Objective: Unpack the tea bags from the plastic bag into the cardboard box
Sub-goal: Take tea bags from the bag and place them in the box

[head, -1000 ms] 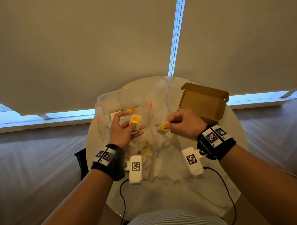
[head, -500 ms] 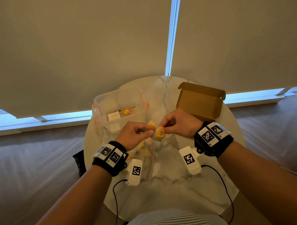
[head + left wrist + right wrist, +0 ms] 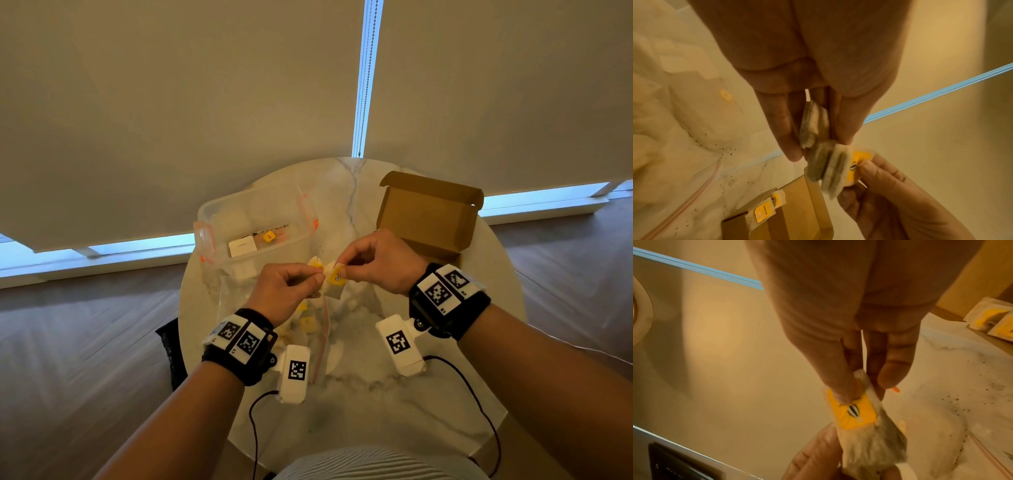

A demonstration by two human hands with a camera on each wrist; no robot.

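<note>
1. Small pale paper tea bags with yellow square tags (image 3: 334, 282) sit in the grip of both hands, held in the air above the desk. How many are in the bunch, I cannot tell.
2. Left hand (image 3: 286, 291): fingers and thumb pinched on one bag (image 3: 813, 125). Right hand (image 3: 378, 263): thumb pressed on the yellow tag (image 3: 852, 412) of another.
3. Below the grip and toward the person: clear zip-top plastic bag (image 3: 308, 329), flat, more bags inside.
4. Beyond the grip, to its right: open brown cardboard box (image 3: 428, 219). Left wrist view shows bags already in it (image 3: 766, 209).
5. Beyond the grip, to its left: clear plastic tub (image 3: 253, 222).
6. Round white marble desk (image 3: 359, 404), specked with loose tea.
7. Step, by judgement: mid-unpacking, bags seemingly passing between hands. Next move calls for one hand to carry them to the box and let go.
</note>
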